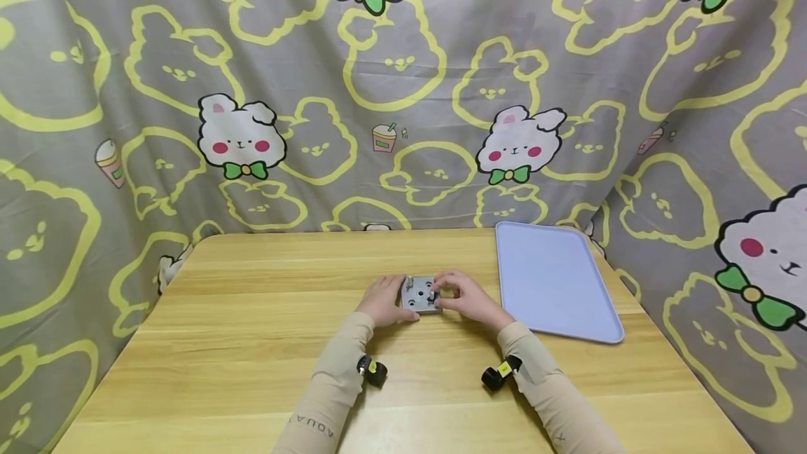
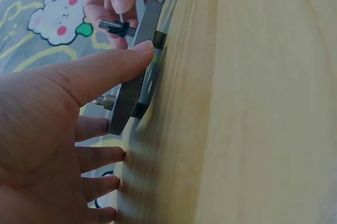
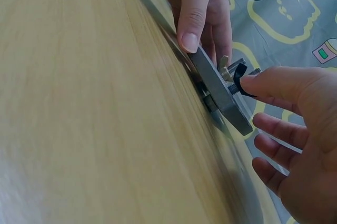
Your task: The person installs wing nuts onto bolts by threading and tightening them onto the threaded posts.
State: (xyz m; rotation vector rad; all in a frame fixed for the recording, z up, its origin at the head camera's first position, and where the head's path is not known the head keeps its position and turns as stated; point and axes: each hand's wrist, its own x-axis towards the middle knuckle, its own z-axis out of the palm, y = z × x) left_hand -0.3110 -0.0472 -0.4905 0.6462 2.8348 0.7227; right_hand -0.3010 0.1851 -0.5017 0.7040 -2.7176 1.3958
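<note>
A small grey metal plate [image 1: 424, 284] with holes and upright bolts stands slightly raised on the wooden table on short feet. My left hand [image 1: 381, 301] holds its left edge, the thumb [image 2: 118, 69] on the near side. At the plate's right side, my right hand [image 1: 469, 300] pinches a black wing nut [image 3: 238, 77] on a threaded bolt [image 2: 108, 25]. A brass-coloured wing nut [image 3: 225, 70] sits on another bolt toward the left hand. The right hand's other fingers [image 3: 276, 150] are spread apart below, off the plate.
A light blue tray [image 1: 555, 279] lies at the table's right rear, beyond my right hand. The wooden table [image 1: 252, 342] extends around the plate. A patterned grey curtain [image 1: 302, 83] hangs behind and at both sides. Black wrist cameras [image 1: 373, 370] are strapped to both sleeved forearms.
</note>
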